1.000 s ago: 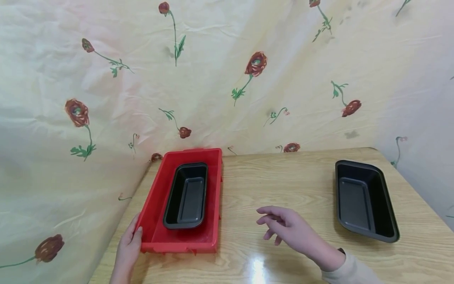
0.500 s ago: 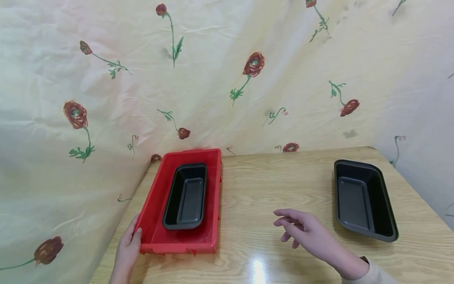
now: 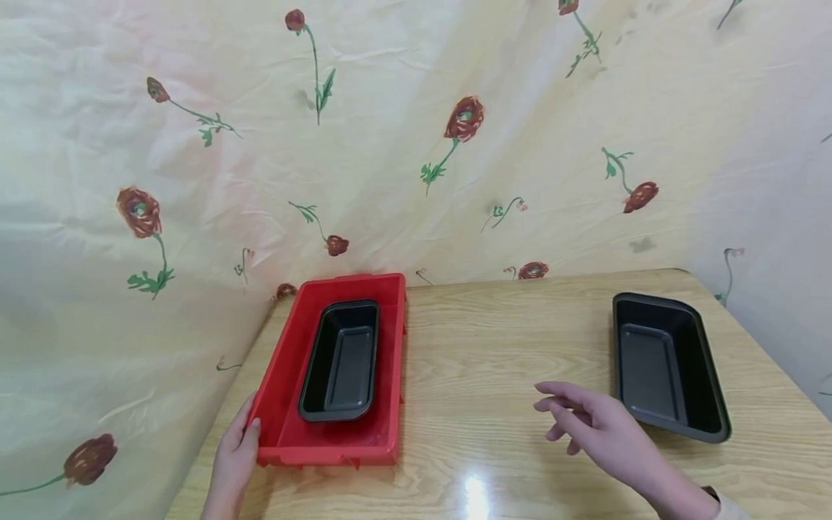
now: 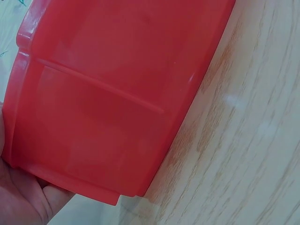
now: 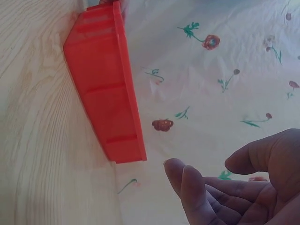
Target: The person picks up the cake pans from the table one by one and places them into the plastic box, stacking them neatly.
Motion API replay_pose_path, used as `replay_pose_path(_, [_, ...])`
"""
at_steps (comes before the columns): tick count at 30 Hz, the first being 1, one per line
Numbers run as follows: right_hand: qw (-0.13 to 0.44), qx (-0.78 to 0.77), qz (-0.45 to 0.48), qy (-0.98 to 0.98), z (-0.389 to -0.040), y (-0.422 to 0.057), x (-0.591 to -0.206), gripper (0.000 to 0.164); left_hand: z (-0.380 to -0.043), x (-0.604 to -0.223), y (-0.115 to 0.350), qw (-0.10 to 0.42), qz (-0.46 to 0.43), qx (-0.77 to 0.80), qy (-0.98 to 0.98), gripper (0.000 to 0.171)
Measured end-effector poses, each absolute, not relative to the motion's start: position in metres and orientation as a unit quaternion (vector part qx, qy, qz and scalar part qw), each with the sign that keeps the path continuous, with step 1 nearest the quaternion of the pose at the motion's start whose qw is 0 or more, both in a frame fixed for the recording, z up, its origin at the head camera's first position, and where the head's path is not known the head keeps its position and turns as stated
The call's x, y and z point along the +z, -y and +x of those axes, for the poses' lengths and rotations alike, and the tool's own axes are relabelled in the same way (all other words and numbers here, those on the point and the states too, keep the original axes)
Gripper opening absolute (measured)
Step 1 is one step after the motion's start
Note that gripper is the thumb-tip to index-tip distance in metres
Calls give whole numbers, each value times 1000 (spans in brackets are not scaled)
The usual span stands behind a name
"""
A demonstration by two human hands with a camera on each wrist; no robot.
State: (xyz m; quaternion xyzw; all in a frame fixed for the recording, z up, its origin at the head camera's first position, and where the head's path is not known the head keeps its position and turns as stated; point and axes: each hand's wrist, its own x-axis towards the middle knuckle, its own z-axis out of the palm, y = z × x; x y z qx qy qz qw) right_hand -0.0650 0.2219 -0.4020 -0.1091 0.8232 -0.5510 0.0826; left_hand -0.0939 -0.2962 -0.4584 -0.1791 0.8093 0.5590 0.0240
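Note:
My left hand (image 3: 235, 449) grips the near left corner of a red plastic tray (image 3: 279, 422), thumb over its rim; in the left wrist view the tray's outer wall (image 4: 108, 93) fills much of the picture. Inside the tray lies a dark loaf pan (image 3: 351, 368) with nothing in it. My right hand (image 3: 594, 426) hovers above the table with loosely bent fingers, holding nothing. Just to its right stands a second dark loaf pan (image 3: 656, 368), also with nothing in it. In the right wrist view the fingers (image 5: 194, 192) and thumb are apart.
A wood-grain table (image 3: 481, 347) carries the tray on its left and the second pan on its right. Behind and to the left hangs a pale flowered cloth (image 3: 390, 144). A bright light reflection (image 3: 476, 498) shows near the table's front.
My right hand has moved right, from the middle of the table toward the second loaf pan. The left hand, the tray and both pans have stayed in place.

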Motion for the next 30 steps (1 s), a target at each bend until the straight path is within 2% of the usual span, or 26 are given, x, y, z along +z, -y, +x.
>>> replay_pose_path(10, [67,-540,-57,-837,-57,-242,-409,42,-92,-459,296,21,-180,556,-812,59])
replay_pose_path(17, [29,-515,-32,-856,-50,-255,-413,38,-94,-459,296,25,-186,550,-814,60])
replay_pose_path(30, [-8,-460,4,-888,-48,-286,-415,39,-94,-460,296,26,-186,547,-816,60])
